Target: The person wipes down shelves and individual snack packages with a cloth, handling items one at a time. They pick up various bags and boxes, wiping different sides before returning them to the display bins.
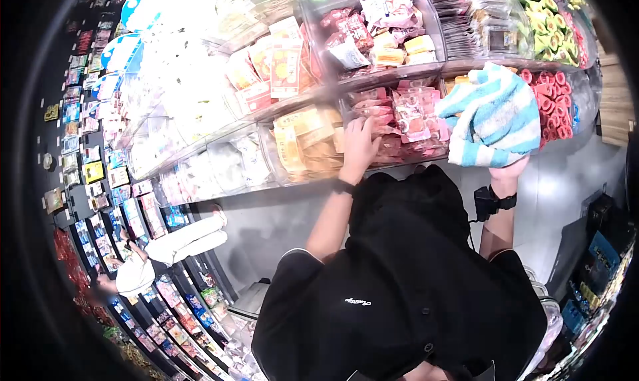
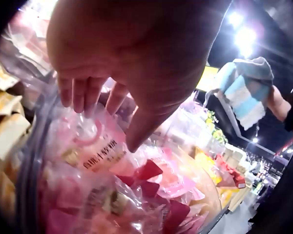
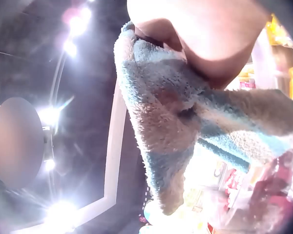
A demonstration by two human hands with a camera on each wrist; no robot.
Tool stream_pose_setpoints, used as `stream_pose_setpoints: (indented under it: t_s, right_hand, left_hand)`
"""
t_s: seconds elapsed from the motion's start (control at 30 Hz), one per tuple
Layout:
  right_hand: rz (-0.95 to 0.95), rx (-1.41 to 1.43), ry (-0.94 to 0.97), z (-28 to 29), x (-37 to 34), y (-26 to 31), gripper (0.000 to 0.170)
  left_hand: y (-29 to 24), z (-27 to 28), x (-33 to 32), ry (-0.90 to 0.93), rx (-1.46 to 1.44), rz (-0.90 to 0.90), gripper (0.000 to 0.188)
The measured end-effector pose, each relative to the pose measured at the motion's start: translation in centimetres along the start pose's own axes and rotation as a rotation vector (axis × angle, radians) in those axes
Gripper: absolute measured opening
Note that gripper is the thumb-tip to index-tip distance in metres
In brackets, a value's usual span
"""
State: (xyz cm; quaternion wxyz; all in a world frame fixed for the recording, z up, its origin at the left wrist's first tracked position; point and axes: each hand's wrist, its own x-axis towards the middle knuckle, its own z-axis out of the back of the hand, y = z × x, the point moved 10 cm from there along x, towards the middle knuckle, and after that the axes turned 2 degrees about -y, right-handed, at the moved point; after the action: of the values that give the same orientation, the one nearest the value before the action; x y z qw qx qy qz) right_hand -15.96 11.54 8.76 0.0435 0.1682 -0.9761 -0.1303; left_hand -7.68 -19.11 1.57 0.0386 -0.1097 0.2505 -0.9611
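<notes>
At left, orange packets (image 1: 293,144) are seen in a near bin; to their right, pink packets (image 1: 416,121) are touched by the left hand (image 1: 360,146), its fingers pointed down, its thumb kept apart; farther right, the striped cloth (image 1: 492,118) is clamped by the right hand (image 1: 510,168), whose fingertips are hidden; beside it, red pieces (image 1: 549,108) are seen.

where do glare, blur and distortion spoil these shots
Head view: glare whites out the upper display, fisheye bends the shelves inside a dark rim; left wrist view: ceiling lights flare, the left hand looks shadowed; right wrist view: lamps flare, lower-right goods blur.
</notes>
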Motion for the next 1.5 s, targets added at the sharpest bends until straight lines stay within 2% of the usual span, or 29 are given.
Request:
stream_pose_setpoints:
  t_s: [0.07,0.1,0.13,0.2,0.23,0.33,0.37,0.47,0.5,0.6,0.63,0.67,0.7,0.73,0.93,1.17,1.37,1.5]
  right_hand:
    - [0.003,-0.012,-0.048,2.2,0.1,2.2,0.053]
    - [-0.034,0.007,0.0,2.0,0.3,2.8,0.053]
    - [-0.041,-0.038,-0.037,3.8,0.2,4.0,0.053]
    - [-0.056,-0.131,-0.111,7.9,-0.2,6.5,0.052]
    - [-0.027,-0.143,0.039,4.7,0.5,6.4,0.051]
    - [-0.138,-0.029,-0.094,5.4,1.4,5.9,0.052]
    - [-0.027,-0.277,-0.674,6.0,0.8,6.5,0.061]
    - [-0.087,-0.276,-0.651,4.9,1.5,5.3,0.062]
    - [-0.265,0.071,0.128,2.3,2.8,3.7,0.061]
    - [-0.184,-0.284,-0.561,7.0,2.1,3.8,0.06]
    - [-0.22,-0.282,-0.591,6.6,2.0,3.2,0.062]
    - [-0.271,-0.173,-0.355,4.6,3.1,2.1,0.06]
    - [-0.314,-0.132,-0.24,3.6,3.3,1.4,0.059]
    - [-0.337,-0.128,-0.209,3.0,3.2,1.0,0.059]
    - [-0.392,-0.194,-0.162,1.9,2.5,0.0,0.058]
    - [-0.422,-0.309,-0.095,0.6,2.1,-0.1,0.056]
    - [-0.448,-0.447,0.011,-0.9,1.5,-0.7,0.054]
    - [-0.455,-0.57,0.116,-2.4,1.0,-1.6,0.053]
  left_hand:
    - [0.4,-3.1,-0.2,0.035,0.076,0.03,0.043]
    - [1.1,-4.1,-0.3,0.051,0.156,0.08,0.037]
    - [1.5,-4.5,-0.4,0.069,0.234,0.134,0.032]
    - [0.9,-3.7,-0.9,0.004,0.205,0.16,0.023]
    - [0.8,-2.9,-1.0,-0.033,0.193,0.172,0.019]
    - [0.5,-0.3,-0.8,-0.154,0.162,0.196,0.013]
    - [-1.0,2.0,-0.9,-0.223,0.223,0.241,0.015]
    - [-0.8,4.7,-2.0,-0.257,-0.31,0.62,0.011]
    - [-2.5,4.9,-2.0,-0.242,-0.734,0.747,0.011]
    - [-7.2,7.3,-1.2,-0.39,-1.204,0.747,0.008]
    - [-8.3,8.0,-1.0,-0.44,-1.278,0.722,0.008]
    - [-8.9,8.1,-0.9,-0.444,-1.343,0.635,0.005]
    - [-9.8,8.1,-1.0,-0.451,-1.423,0.658,0.004]
    - [-11.0,8.1,-0.9,-0.457,-1.504,0.68,0.003]
    - [-12.8,8.3,-1.2,-0.5,-1.387,0.687,0.003]
    - [-14.7,9.2,-0.7,-0.466,-1.377,0.629,0.021]
    - [-16.2,9.7,-0.3,-0.48,-1.343,0.522,0.02]
    - [-16.7,9.7,-0.2,-0.451,-1.352,0.562,0.018]
